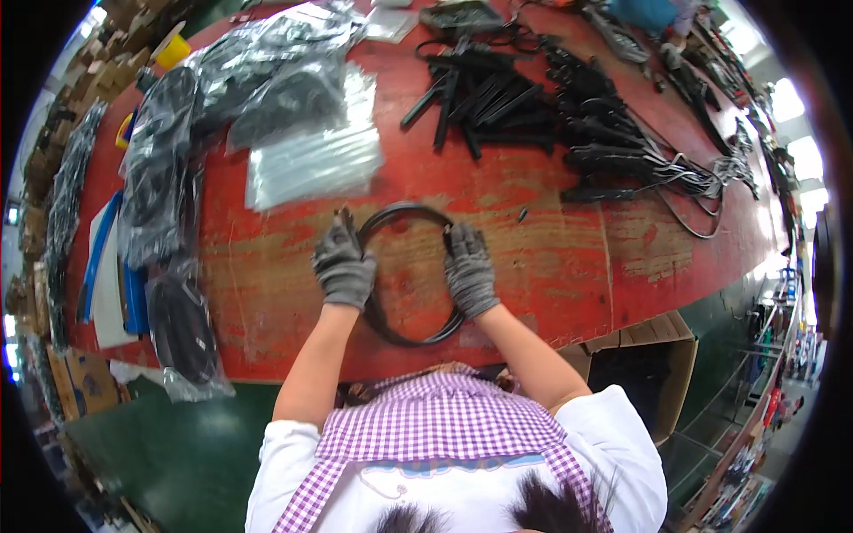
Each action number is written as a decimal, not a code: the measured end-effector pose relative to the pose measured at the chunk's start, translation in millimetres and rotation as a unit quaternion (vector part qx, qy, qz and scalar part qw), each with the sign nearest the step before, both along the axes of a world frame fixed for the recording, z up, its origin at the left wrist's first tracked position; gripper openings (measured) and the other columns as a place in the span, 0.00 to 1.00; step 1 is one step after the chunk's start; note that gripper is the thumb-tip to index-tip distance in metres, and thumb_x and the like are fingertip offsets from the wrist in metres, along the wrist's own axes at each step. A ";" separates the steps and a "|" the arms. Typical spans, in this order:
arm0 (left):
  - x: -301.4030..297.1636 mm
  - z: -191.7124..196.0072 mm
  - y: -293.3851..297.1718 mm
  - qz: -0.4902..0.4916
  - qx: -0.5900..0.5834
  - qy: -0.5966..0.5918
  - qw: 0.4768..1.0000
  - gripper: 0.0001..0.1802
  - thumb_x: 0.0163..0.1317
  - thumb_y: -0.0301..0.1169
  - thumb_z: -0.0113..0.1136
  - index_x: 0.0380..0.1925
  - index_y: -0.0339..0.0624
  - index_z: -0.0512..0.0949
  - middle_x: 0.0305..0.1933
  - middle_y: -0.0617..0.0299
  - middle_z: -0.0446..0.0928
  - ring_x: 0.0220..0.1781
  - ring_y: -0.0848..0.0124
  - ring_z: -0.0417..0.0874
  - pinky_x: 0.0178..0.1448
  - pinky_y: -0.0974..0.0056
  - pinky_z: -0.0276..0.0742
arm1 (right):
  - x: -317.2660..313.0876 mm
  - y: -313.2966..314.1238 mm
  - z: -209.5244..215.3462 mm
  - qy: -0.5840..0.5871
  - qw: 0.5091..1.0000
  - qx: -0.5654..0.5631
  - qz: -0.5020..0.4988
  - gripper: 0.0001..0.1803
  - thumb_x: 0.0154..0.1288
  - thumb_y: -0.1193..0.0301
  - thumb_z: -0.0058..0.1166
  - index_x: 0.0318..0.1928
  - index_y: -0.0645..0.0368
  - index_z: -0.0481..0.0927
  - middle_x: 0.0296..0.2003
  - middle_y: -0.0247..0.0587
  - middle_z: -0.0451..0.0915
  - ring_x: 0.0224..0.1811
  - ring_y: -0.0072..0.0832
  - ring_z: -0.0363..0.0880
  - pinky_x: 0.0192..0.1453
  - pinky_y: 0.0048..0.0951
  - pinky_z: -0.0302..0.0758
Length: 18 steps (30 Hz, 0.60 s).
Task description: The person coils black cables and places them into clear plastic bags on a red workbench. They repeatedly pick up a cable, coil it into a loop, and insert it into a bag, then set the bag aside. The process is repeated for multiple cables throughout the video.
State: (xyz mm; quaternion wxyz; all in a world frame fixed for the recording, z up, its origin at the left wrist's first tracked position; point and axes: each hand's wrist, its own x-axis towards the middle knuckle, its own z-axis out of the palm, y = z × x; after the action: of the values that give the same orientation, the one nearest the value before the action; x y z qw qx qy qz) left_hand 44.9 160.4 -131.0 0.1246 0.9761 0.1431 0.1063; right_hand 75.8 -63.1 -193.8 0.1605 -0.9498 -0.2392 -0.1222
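A round coil of black cable lies on the worn red table in front of me, spanning the gap between my hands. My left hand, in a grey glove, is closed on the coil's left side; a small brownish tip sticks up beyond its fingers. On the opposite side my right hand, gloved the same way, grips the coil near its upper right. The gloves partly hide the cable, so whether its ends lie in my fingers is unclear.
Clear plastic bags lie flat beyond my left hand, near bagged black goods along the left. Black tubular parts and bundled dark cables are heaped at the far right. A cardboard box stands below the right edge.
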 end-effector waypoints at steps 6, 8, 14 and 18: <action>-7.1 8.8 -56.7 -0.148 -0.034 0.114 0.982 0.45 0.41 0.42 0.61 0.61 0.41 0.56 0.55 0.45 0.64 0.57 0.51 0.65 0.61 0.47 0.58 | -2.4 9.0 11.8 0.017 0.997 0.077 -0.006 0.25 0.58 0.74 0.44 0.58 0.64 0.63 0.53 0.55 0.67 0.59 0.46 0.64 0.65 0.44 0.57; -7.1 1.8 -63.6 -0.167 -0.014 0.105 0.980 0.46 0.41 0.44 0.61 0.62 0.42 0.56 0.58 0.44 0.62 0.59 0.50 0.62 0.62 0.45 0.55 | -7.0 6.1 23.7 0.040 0.995 0.085 0.021 0.26 0.56 0.76 0.41 0.58 0.66 0.62 0.54 0.56 0.66 0.60 0.45 0.63 0.67 0.43 0.55; -34.6 -0.4 -19.5 -0.101 -0.042 0.086 0.990 0.46 0.40 0.49 0.63 0.62 0.50 0.58 0.61 0.40 0.56 0.62 0.46 0.57 0.65 0.47 0.52 | -27.7 -6.8 22.2 0.099 0.992 0.055 0.059 0.28 0.57 0.73 0.47 0.59 0.64 0.60 0.53 0.56 0.67 0.57 0.46 0.66 0.63 0.43 0.60; -49.2 -0.1 -14.1 -0.088 -0.061 0.029 0.994 0.46 0.39 0.45 0.65 0.61 0.48 0.59 0.59 0.42 0.59 0.60 0.47 0.60 0.62 0.48 0.56 | 33.7 -6.3 72.9 0.178 0.912 0.369 0.021 0.32 0.61 0.68 0.48 0.64 0.57 0.53 0.34 0.41 0.70 0.33 0.31 0.71 0.39 0.30 0.71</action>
State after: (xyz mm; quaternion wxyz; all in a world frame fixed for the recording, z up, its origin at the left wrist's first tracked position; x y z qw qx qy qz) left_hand -4.3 146.3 -131.1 0.1884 0.9782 0.0664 0.0572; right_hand 109.4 -69.4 -120.9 0.5425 -0.8233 -0.1648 -0.0273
